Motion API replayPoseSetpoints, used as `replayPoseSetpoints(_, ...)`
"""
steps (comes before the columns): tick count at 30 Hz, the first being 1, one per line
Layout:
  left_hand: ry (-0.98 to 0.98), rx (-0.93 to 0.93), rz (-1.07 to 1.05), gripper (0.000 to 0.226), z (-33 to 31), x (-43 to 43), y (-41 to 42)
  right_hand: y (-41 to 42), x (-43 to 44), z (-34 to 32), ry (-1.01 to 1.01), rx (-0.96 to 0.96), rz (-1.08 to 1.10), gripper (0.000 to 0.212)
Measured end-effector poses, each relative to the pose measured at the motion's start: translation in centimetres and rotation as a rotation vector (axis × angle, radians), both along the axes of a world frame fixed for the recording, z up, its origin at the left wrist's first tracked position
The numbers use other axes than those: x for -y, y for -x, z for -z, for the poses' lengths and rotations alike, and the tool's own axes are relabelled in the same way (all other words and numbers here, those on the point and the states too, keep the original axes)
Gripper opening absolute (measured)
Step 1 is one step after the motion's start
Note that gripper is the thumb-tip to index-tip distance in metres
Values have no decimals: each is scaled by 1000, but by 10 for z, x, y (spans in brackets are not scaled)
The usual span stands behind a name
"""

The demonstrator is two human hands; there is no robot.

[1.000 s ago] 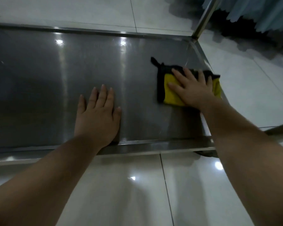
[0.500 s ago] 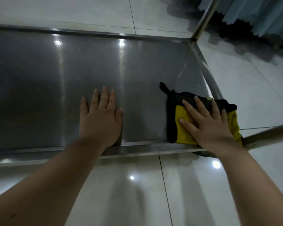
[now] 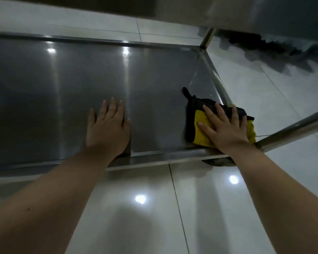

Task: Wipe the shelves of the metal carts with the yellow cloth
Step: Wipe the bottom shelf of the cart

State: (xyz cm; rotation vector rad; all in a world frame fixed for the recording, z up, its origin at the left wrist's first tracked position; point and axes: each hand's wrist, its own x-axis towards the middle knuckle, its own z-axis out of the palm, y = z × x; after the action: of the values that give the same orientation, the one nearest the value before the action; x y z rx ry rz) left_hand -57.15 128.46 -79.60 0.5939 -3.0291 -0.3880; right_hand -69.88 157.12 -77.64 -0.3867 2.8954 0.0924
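The low steel shelf [image 3: 66, 99] of a metal cart fills the upper left of the head view. A folded yellow cloth [image 3: 200, 131] with a black border lies in the shelf's near right corner. My right hand [image 3: 226, 127] presses flat on the cloth with its fingers spread and straight. My left hand [image 3: 108, 129] rests flat on the bare shelf near the front rim, fingers together and pointing away from me.
A raised rim [image 3: 154, 158] runs along the shelf's front edge. Upright cart posts stand at the far right corner [image 3: 206, 38] and the near right corner [image 3: 292, 131]. An upper shelf's underside [image 3: 264, 11] hangs overhead. Glossy white floor tiles [image 3: 145, 208] surround the cart.
My right hand has dragged the cloth from the shelf's right middle toward me into the near right corner. My left hand has stayed in place. The view has tilted up slightly.
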Motion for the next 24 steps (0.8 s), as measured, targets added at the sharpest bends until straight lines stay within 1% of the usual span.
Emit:
replayPoseSetpoints(3, 3, 61, 122, 52, -11, 51, -16, -1, 5, -3, -9, 3, -16, 68)
replayPoseSetpoints(5, 65, 90, 36, 52, -11, 100, -45, 1, 4, -4, -10, 0, -9, 71)
replayPoseSetpoints(7, 132, 105, -72, 54, -7, 126, -71, -1, 8, -4, -7, -9, 13, 77)
replayPoseSetpoints(9, 164, 114, -54, 58, -1, 127, -75, -7, 22, -5, 10, 2, 70, 79)
replayPoseSetpoints(11, 170, 124, -42, 57, 0, 123, -71, -26, 57, -5, 40, 11, 87, 74)
replayPoseSetpoints(13, 174, 104, -51, 56, -1, 123, -71, -60, 115, 0, 56, -12, -28, 70)
replayPoseSetpoints(16, 160, 87, -56, 57, 4, 126, -76, -122, 211, 6, 90, -14, -275, 69)
replayPoseSetpoints(18, 136, 59, -50, 57, 3, 127, -76, -139, 242, 6, 103, 18, -384, 68)
replayPoseSetpoints(21, 115, 34, -57, 57, 4, 130, -75, -110, 210, 9, 99, -6, -408, 65)
replayPoseSetpoints(22, 115, 33, -64, 57, 5, 131, -75, -95, 188, 9, 87, -11, -374, 65)
replayPoseSetpoints(24, 115, 26, -66, 57, 6, 129, -73, -66, 145, 5, 75, 10, -222, 67)
